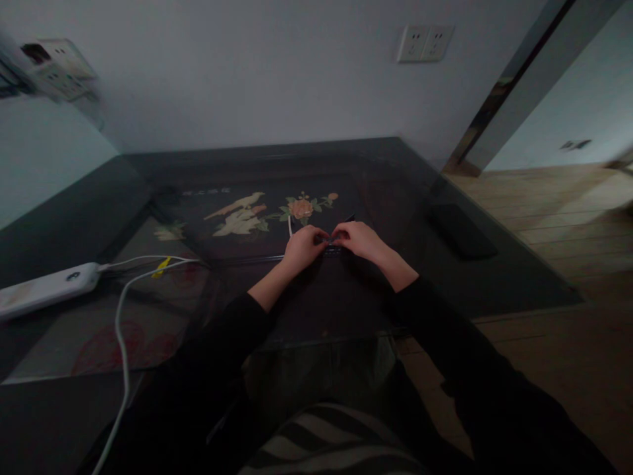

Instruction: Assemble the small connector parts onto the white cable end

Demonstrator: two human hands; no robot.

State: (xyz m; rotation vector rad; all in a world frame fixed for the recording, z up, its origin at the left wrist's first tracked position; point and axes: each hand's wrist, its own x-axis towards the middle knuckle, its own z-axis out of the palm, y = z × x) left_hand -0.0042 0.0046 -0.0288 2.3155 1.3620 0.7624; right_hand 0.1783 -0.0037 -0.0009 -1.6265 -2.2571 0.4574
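Note:
Above the dark tabletop [356, 303], my left hand [302, 248] and my right hand [364, 241] meet with their fingertips almost touching. Fingers and thumbs on both sides are pinched together on a small dark object [334, 250] with a faint shine. Its kind cannot be made out in this dim light, and the fingers cover much of it. A thin dark tip [350, 218] sticks up behind my right hand. Beyond my left hand a short white strip [290, 227] shows.
A white power strip [49, 288] with a white cable [121, 336] and yellow tag [161, 267] lies at left. At right rests a flat black phone-like slab [462, 231]. Bird-and-flower pictures [242, 218] decorate the table. A wall with sockets [425, 43] stands behind.

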